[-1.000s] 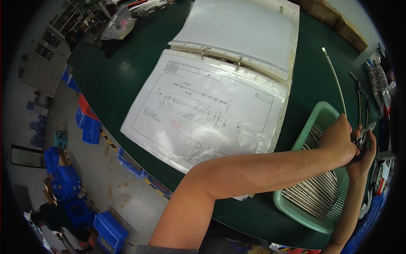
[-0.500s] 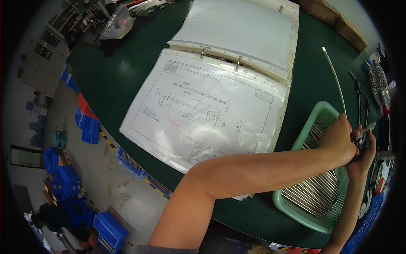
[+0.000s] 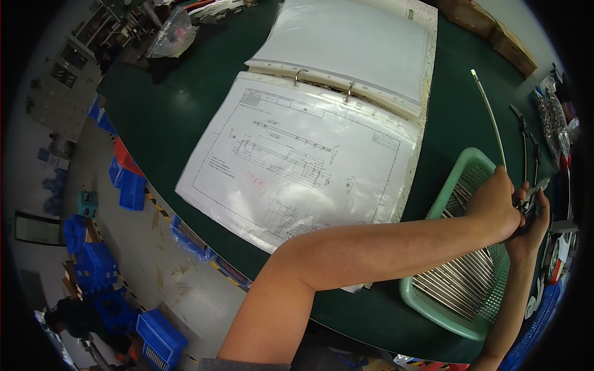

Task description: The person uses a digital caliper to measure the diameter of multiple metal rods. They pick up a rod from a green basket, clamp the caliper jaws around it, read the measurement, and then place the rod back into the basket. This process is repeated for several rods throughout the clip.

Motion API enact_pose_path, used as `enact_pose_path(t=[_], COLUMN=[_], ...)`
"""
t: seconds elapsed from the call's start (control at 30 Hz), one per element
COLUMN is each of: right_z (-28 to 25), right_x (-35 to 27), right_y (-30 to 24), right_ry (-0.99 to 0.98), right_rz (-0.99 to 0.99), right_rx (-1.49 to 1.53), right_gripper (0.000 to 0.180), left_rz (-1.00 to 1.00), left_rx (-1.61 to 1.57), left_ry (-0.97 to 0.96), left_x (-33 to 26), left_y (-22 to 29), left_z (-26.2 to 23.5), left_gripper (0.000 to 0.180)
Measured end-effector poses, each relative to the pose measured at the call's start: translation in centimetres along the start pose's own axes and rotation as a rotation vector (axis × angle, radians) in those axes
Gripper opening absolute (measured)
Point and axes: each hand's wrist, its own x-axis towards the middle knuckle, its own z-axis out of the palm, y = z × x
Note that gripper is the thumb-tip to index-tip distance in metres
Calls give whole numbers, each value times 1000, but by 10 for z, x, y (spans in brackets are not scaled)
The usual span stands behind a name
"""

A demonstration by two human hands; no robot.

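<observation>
My left hand (image 3: 493,205) is closed on a thin metal rod (image 3: 489,114), which sticks up and slightly left out of my fist. Close against it, my right hand (image 3: 530,232) grips a small metal tool (image 3: 531,199), perhaps a measuring instrument; my fingers cover most of it. The rod's lower end is hidden between the hands. Both hands are over the right side of a green plastic basket (image 3: 413,303), where many similar rods (image 3: 461,281) lie side by side. My left forearm crosses the basket and hides part of it.
An open ring binder with a technical drawing (image 3: 291,167) lies left of the basket on the green table (image 3: 167,123). Slim tools (image 3: 526,145) and plastic bags (image 3: 554,117) are along the right edge. Cardboard boxes (image 3: 489,31) stand at the back right. Blue crates (image 3: 161,337) sit on the floor.
</observation>
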Motion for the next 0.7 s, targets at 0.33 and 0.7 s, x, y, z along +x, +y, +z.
enact_pose_path(t=[0.33, 0.7], right_z=[3, 17], right_x=[-1, -5], right_y=[1, 1], right_ry=[-19, -4], right_rz=[15, 25], right_rx=[28, -10], right_gripper=[28, 31], left_rz=[15, -4], left_rx=[14, -140], left_ry=[9, -89], left_x=[0, 7], left_y=[-3, -7], left_z=[1, -1], left_gripper=[31, 23])
